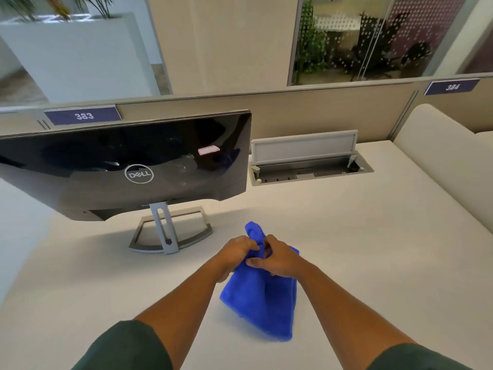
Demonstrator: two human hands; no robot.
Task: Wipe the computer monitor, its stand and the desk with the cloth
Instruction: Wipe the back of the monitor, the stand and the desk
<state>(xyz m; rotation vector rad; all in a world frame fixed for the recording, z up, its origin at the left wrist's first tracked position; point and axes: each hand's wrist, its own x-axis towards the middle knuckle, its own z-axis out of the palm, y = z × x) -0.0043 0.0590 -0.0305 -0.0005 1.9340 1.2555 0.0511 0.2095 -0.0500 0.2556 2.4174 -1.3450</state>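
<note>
both hands (pixel 262 256) meet at centre, fingers curled closed, forearms outstretched.

An open-plan office. Numbered seat plates (pixel 82 116) sit on a low partition (pixel 293 113) behind a white worktop (pixel 346 249) with a monitor (pixel 128 166) and an open cable hatch (pixel 306 161). Glass-walled rooms (pixel 373 38) lie beyond.

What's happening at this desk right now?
A person holds a blue cloth in front of them with both hands, the left hand and right hand bunching its top. The monitor stands with its back to the camera on its stand. Nothing is being wiped at this moment.
</note>
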